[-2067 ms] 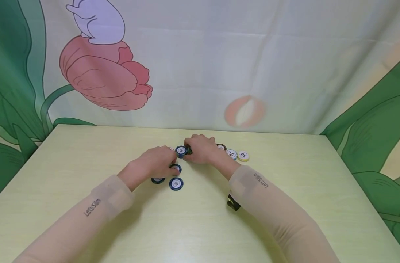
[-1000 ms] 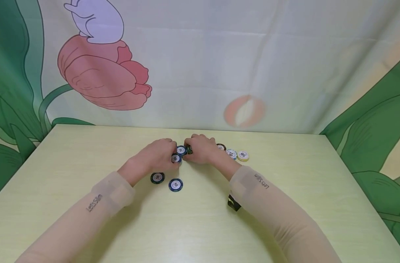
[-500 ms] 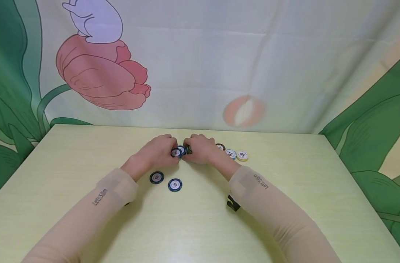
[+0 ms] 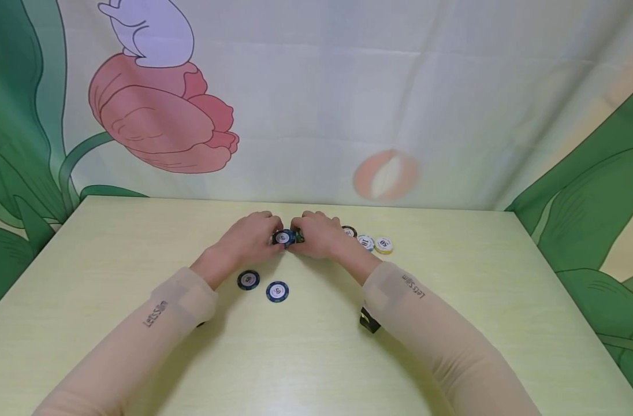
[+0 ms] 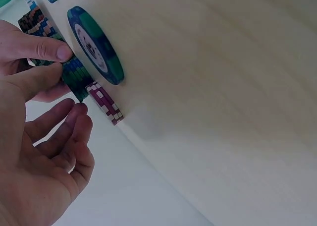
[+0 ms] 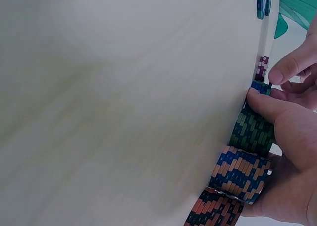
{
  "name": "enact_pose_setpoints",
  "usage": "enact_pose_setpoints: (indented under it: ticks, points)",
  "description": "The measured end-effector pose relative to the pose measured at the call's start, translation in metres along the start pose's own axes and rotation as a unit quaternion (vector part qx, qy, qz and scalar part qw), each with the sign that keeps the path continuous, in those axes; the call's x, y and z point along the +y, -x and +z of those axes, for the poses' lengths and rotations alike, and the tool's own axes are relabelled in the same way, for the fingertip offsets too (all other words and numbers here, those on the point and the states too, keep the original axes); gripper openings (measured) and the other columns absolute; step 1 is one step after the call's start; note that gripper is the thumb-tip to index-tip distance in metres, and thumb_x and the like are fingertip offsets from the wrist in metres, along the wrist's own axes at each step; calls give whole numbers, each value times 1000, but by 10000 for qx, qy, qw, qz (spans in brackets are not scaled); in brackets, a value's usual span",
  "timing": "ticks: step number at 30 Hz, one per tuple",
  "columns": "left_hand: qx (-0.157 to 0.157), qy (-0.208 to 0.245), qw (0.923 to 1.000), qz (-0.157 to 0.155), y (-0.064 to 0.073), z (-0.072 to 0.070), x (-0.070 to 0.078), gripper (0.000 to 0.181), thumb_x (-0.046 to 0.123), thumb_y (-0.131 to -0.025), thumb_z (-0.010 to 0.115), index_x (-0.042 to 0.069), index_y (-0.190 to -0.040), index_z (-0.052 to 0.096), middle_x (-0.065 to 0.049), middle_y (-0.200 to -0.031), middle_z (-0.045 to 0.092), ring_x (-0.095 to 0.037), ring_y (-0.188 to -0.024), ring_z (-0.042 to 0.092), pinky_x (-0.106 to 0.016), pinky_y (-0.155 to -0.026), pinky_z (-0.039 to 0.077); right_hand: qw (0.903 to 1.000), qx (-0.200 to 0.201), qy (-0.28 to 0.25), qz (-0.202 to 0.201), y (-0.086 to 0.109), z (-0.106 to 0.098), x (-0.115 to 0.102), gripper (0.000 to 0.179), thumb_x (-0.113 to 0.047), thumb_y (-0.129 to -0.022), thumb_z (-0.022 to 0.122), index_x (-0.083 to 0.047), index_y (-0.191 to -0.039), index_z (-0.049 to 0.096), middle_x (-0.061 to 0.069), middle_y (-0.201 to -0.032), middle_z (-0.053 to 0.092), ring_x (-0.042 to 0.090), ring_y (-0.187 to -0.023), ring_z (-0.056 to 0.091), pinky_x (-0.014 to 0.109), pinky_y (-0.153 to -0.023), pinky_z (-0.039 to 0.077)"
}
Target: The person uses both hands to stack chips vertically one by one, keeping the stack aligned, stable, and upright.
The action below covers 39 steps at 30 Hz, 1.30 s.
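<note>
A stack of blue poker chips stands at the back middle of the table. My left hand pinches the top blue chip between thumb and fingers, in line over the stack. From the other side my right hand grips the same stack, its thumb on the near side in the right wrist view. Two blue chips lie flat in front, a left one and a right one. Beside the blue stack in the left wrist view is a short purple-and-white stack, hidden behind my left hand in the head view.
Right of the blue stack run a green stack, a blue-and-orange stack and an orange-and-black stack. Light-blue chips and yellow-edged chips end the row. A printed curtain hangs behind the table.
My left hand has lifted a blue chip from the front of the table and moved it back and up to the blue stack. The right hand has kept its place.
</note>
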<state>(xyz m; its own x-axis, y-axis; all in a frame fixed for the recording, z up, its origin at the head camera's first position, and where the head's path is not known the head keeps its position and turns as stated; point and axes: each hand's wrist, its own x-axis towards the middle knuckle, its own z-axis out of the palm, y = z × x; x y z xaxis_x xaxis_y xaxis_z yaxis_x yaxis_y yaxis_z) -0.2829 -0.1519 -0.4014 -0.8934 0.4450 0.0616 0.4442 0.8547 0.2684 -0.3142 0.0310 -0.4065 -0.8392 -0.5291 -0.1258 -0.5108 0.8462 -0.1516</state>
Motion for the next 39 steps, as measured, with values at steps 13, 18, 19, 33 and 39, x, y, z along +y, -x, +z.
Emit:
enact_pose_setpoints:
  ticks: [13, 18, 19, 33, 39]
  points:
    - [75, -148, 9999, -14, -2, -1, 1, 25, 22, -92, 79, 3, -107, 73, -8, -97, 68, -22, -82, 56, -36, -75, 48, 10000, -6, -68, -6, 0, 0, 0, 36, -44, -96, 72, -20, -122, 67, 2, -116, 60, 24, -108, 55, 54, -90, 46]
    - [42, -183, 9998, -59, -4, -2, 2, 26, 22, -92, 80, 3, -108, 74, -7, -96, 69, -22, -82, 57, -35, -75, 49, 9999, -8, -103, -10, 0, -1, 0, 36, -43, -96, 72, -20, -123, 67, 2, -116, 59, 24, -108, 55, 53, -89, 46]
    - [40, -197, 9998, -61, -4, -2, 2, 26, 23, -92, 80, 3, -108, 74, -7, -96, 69, -22, -82, 58, -35, -75, 49, 9999, -5, -107, -11, 0, -1, 0, 36, -43, -96, 72, -20, -123, 67, 2, -116, 59, 25, -108, 54, 53, -89, 45]
    - [17, -189, 9998, -91, -6, 0, 3, 28, 24, -92, 80, 3, -111, 73, -8, -98, 69, -23, -84, 58, -37, -80, 50, 10000, -29, -68, -3, -1, 0, 1, 37, -44, -96, 72, -20, -123, 66, 2, -118, 59, 25, -110, 54, 53, -88, 46]
    - [82, -288, 9995, -83, -4, 1, 2, 34, 30, -90, 82, 6, -111, 71, -5, -96, 63, -24, -85, 56, -43, -82, 46, 10000, -20, -54, 37, -2, 1, 2, 42, -48, -95, 71, -20, -126, 66, 2, -119, 60, 24, -109, 55, 53, -90, 46]
